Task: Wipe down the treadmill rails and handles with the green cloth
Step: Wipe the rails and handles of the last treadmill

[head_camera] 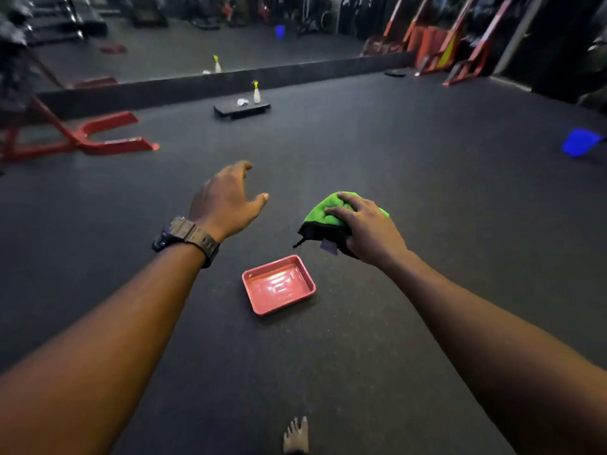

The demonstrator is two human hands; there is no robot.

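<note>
Dim gym w/ dark rubber floor [394,159], wall mirror [197,44].

Fluffy green cloth [323,210], glossy red plastic tray [279,284], matt, finely grained dark rubber floor [394,152]

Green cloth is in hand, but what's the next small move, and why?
Probably walk toward the machines at the far left, keeping hold of the cloth. The right hand grips the green cloth, the left hand holds nothing, and only open floor with a red tray lies within reach.
</note>
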